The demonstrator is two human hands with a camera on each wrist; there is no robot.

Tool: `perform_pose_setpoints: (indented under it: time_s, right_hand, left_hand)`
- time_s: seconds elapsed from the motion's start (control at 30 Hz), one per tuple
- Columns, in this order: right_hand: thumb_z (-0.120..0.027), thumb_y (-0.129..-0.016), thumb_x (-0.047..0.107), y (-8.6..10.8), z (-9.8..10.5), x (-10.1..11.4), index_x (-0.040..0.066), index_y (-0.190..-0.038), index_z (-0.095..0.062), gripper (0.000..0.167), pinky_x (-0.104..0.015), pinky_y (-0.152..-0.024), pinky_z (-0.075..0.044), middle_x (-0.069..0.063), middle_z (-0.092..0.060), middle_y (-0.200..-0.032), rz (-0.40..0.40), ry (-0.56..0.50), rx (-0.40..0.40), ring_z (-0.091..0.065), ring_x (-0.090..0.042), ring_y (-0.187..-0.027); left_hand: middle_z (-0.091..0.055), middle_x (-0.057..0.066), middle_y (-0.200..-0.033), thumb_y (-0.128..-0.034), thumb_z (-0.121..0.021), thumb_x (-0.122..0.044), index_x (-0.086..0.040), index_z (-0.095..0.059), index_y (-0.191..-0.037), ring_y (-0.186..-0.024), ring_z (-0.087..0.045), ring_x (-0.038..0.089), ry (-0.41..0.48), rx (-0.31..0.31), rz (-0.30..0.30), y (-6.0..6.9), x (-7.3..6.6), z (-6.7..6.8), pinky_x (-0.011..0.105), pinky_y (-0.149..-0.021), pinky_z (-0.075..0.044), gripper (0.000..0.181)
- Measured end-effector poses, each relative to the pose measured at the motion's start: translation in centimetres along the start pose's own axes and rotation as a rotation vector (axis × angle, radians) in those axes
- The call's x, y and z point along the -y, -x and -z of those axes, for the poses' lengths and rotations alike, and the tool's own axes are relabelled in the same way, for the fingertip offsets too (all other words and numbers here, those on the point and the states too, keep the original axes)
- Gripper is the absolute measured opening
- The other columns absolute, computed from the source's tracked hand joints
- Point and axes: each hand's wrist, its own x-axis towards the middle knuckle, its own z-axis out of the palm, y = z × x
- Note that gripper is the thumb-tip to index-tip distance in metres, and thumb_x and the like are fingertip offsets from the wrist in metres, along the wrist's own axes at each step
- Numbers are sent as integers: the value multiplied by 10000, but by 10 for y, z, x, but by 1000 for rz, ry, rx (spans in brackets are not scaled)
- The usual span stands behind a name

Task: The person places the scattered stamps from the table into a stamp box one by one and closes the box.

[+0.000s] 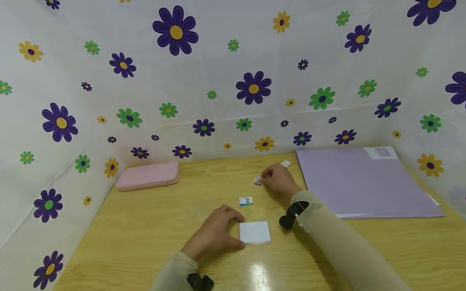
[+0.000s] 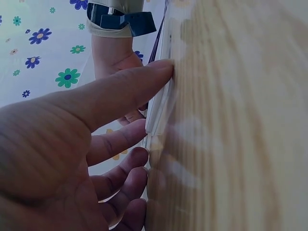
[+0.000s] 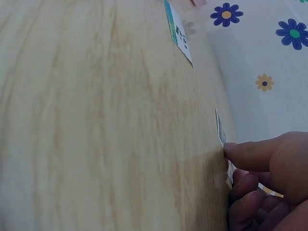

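Note:
A white rectangular case or pad (image 1: 255,232) lies flat near the front of the table. The left hand (image 1: 216,231) rests at its left side, thumb and fingers spread around the near and far corners, as the left wrist view also shows at the case's edge (image 2: 161,96). Farther back, the right hand (image 1: 279,180) pinches the edge of a small picture card (image 1: 257,181) on the table. In the right wrist view the thumb of the right hand (image 3: 267,178) touches that card (image 3: 221,130). A second small card with blue and green (image 1: 245,201) lies between the two hands.
A pink case (image 1: 148,176) stands at the back left. On the right lies a large lilac folder (image 1: 364,182), and a small white object (image 1: 285,163) sits beside its left edge, behind the right hand. A flower-patterned cloth (image 1: 218,72) hangs behind the table.

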Motion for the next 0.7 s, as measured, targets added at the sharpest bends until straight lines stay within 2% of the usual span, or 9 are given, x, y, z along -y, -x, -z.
perform_pose_setpoints:
  time_s: [0.37,0.7]
  right_hand:
    - [-706,-902,93,1,2,-2,44,-944,-683,68,-315,-699,-448,-94,-608,-898,-41,-49,-25,-531,-232,-809]
    - [-670,-928,73,3,4,-7,3,-963,-654,79,-330,-728,-447,-103,-600,-914,13,-133,-28,-522,-226,-825]
  left_hand:
    - [-554,32,-1206,-667,-924,-356,-181,-689,-1129,-1149,-500,280,-2,1,-9,-2,-3,1,504,-965,-404,547]
    - [-552,30,-1214,-672,-921,-363,-187,-693,-1137,-1159,-497,280,10,3,4,-2,-3,0,513,-974,-398,547]
